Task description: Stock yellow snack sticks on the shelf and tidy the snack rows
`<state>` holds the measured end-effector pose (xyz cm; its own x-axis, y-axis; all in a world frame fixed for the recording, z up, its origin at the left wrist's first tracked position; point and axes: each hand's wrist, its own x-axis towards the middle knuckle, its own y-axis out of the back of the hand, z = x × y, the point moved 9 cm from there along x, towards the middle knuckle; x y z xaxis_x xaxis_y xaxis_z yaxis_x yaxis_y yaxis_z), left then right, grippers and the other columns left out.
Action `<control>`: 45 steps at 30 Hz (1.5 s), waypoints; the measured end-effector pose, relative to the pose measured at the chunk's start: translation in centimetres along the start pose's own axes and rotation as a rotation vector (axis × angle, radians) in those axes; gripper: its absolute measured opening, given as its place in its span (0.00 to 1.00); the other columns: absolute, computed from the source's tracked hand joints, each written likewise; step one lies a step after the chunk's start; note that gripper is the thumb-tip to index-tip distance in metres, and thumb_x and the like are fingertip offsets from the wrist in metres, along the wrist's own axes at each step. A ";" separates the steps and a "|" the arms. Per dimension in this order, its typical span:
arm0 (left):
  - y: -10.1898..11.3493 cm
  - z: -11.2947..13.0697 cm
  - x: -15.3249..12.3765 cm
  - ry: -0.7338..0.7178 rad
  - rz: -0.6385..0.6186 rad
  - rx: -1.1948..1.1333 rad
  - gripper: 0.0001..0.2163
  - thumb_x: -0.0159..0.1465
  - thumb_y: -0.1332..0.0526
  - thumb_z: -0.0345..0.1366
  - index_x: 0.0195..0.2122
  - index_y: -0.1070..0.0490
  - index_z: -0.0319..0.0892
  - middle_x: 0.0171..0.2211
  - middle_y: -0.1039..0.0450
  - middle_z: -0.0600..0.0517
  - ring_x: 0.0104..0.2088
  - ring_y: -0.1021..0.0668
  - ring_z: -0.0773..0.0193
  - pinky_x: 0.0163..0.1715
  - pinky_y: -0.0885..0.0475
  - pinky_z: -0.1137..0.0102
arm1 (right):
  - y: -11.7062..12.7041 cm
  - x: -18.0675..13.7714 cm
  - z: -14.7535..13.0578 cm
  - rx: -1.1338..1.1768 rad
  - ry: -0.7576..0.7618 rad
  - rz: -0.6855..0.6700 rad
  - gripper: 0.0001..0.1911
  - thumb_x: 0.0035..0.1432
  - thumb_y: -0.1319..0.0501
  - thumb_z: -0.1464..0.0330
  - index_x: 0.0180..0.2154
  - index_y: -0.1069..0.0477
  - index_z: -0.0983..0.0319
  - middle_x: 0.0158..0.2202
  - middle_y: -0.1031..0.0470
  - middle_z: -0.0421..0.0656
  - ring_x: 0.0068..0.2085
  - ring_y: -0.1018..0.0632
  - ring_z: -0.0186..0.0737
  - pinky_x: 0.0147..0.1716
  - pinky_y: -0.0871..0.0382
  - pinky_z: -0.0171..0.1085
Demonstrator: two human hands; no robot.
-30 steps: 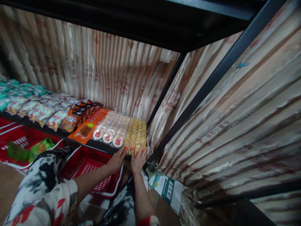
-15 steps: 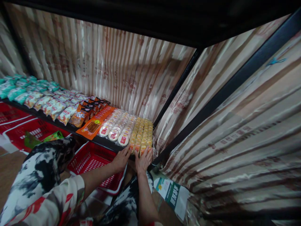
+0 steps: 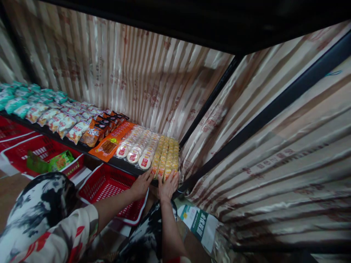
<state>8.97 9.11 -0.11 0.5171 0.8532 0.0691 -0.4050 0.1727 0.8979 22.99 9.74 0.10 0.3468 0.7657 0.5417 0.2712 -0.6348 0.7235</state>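
Note:
Yellow snack packs (image 3: 164,153) stand in tight rows at the right end of a low black shelf (image 3: 127,168). My left hand (image 3: 142,184) reaches the front left corner of these rows, its fingers stretched out against the packs. Beside it, my right hand (image 3: 168,185) lies with fingers spread over the front of the right-hand rows. Neither hand is wrapped around a pack. Just left of the yellow packs sit rows of round white crackers (image 3: 144,160) in clear wrap, then a flat orange snack bag (image 3: 111,144).
Orange-black bags (image 3: 94,132), white snack bags (image 3: 65,124) and teal bags (image 3: 15,104) fill the shelf leftward. Below are a red basket (image 3: 109,179) and another red basket (image 3: 19,151) holding a green packet (image 3: 60,160). A black post (image 3: 263,109) and striped curtain (image 3: 274,164) stand to the right.
Both hands stay at the yellow packs with almost no shift. The view has moved slightly, and my left knee has shifted left and down, showing more of the green packet.

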 end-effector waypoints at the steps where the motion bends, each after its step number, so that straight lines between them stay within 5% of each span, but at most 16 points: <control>1: 0.0 0.0 0.0 -0.001 -0.004 -0.003 0.34 0.55 0.49 0.21 0.64 0.52 0.39 0.67 0.63 0.39 0.64 0.47 0.49 0.56 0.40 0.51 | 0.0 0.0 0.0 -0.008 -0.004 -0.002 0.44 0.60 0.57 0.46 0.64 0.54 0.73 0.65 0.56 0.64 0.64 0.51 0.59 0.55 0.48 0.57; 14: 1.2 0.2 -0.1 0.053 -0.042 -0.116 0.33 0.55 0.52 0.21 0.64 0.50 0.40 0.67 0.60 0.42 0.64 0.46 0.52 0.57 0.40 0.51 | 0.2 0.1 -0.3 -0.066 -0.009 0.037 0.45 0.59 0.56 0.46 0.64 0.55 0.74 0.64 0.54 0.65 0.64 0.49 0.59 0.55 0.47 0.57; 25: 0.6 -0.9 0.2 0.009 0.130 -0.195 0.31 0.54 0.50 0.20 0.61 0.45 0.41 0.64 0.52 0.43 0.64 0.46 0.57 0.61 0.44 0.57 | 0.2 -0.1 -0.3 -0.084 -0.005 0.050 0.44 0.59 0.53 0.47 0.65 0.56 0.71 0.65 0.58 0.64 0.65 0.52 0.59 0.55 0.45 0.57; 45: -0.2 -0.8 0.3 -0.067 0.148 -0.147 0.26 0.58 0.53 0.22 0.59 0.42 0.38 0.61 0.44 0.43 0.62 0.43 0.57 0.61 0.43 0.57 | 0.3 -0.3 -0.8 -0.155 0.003 0.047 0.40 0.62 0.56 0.51 0.65 0.58 0.73 0.65 0.56 0.64 0.65 0.50 0.56 0.56 0.46 0.55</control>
<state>8.56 9.71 -0.65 0.4906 0.8409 0.2284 -0.5830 0.1220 0.8033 22.29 9.42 0.53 0.3535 0.7359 0.5775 0.1131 -0.6465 0.7545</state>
